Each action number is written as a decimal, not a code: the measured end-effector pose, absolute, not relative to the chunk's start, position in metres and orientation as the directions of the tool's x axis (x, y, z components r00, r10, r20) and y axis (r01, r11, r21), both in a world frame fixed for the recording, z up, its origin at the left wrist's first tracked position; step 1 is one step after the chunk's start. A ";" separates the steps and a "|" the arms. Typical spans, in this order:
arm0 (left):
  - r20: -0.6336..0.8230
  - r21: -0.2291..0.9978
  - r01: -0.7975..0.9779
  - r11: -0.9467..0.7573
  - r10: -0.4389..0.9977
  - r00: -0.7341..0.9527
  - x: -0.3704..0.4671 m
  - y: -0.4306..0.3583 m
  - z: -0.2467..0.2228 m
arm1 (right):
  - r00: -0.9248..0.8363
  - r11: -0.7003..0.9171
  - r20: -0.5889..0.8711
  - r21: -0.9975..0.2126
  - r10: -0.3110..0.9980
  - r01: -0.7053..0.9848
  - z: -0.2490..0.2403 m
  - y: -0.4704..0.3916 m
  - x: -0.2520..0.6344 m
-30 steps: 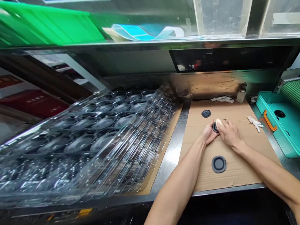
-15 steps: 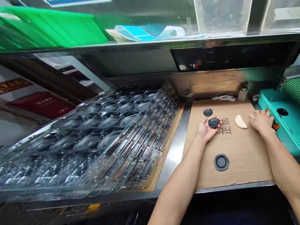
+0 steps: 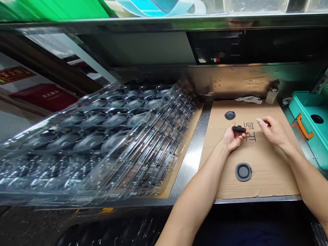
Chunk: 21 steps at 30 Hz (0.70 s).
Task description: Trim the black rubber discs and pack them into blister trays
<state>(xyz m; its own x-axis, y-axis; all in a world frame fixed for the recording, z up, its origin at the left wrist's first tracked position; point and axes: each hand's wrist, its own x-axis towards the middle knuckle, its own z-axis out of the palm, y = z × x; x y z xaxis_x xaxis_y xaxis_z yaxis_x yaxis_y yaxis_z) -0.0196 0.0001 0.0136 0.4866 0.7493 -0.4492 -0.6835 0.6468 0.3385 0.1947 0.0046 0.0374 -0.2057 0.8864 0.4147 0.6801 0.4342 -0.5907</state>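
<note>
My left hand holds a dark round plastic cap, tilted so its edge faces me. Across from it, my right hand is closed in a pinch on a small whitish piece, which may be a pad or a bit of cloth. The gap between the hands is small, and they do not touch. Behind my left hand a similar dark cap lies flat on the cardboard sheet. Closer to me lies another grey cap with a dark ring.
Stacked clear plastic trays with dark round parts fill the left side. At right stands a teal box with an orange handle. A small bottle and white gloves sit at the back, under a metal shelf.
My right hand has moved left from beside the teal box toward my left hand. The cream half-round pad no longer shows on the cardboard. The cap in my left hand has tipped edge-on.
</note>
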 end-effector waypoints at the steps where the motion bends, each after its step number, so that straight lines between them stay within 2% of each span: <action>1: -0.447 0.360 -0.664 0.656 0.746 0.494 -0.018 -0.001 0.014 | -0.243 0.465 0.418 -0.592 0.876 0.658 0.038 0.003 0.191; 5: -0.433 0.492 -0.547 0.677 0.735 0.521 -0.009 -0.004 0.010 | -0.332 0.522 0.410 -0.562 0.849 0.642 0.036 -0.003 0.179; 10: -0.354 0.686 -0.421 0.593 0.778 0.518 0.003 -0.009 -0.001 | -0.423 0.558 0.367 -0.476 0.828 0.679 0.026 -0.003 0.170; 16: -0.351 0.751 -0.383 0.538 0.816 0.459 0.007 -0.014 0.000 | -0.436 0.546 0.356 -0.318 0.827 0.776 0.022 -0.004 0.170; 19: -0.335 0.778 -0.366 0.511 0.830 0.447 0.007 -0.016 0.001 | -0.457 0.570 0.359 -0.336 0.813 0.750 0.027 -0.007 0.170; 21: -0.321 0.796 -0.346 0.497 0.831 0.455 0.007 -0.017 0.001 | -0.450 0.542 0.307 -0.390 0.839 0.744 0.031 -0.007 0.172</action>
<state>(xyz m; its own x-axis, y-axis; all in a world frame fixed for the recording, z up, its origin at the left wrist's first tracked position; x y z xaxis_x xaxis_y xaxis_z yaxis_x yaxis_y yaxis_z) 0.0069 -0.0166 0.0015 0.4548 0.8306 -0.3213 -0.3462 0.4972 0.7956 0.1717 -0.0074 0.0312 -0.4500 0.8386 0.3070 0.7442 0.5421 -0.3902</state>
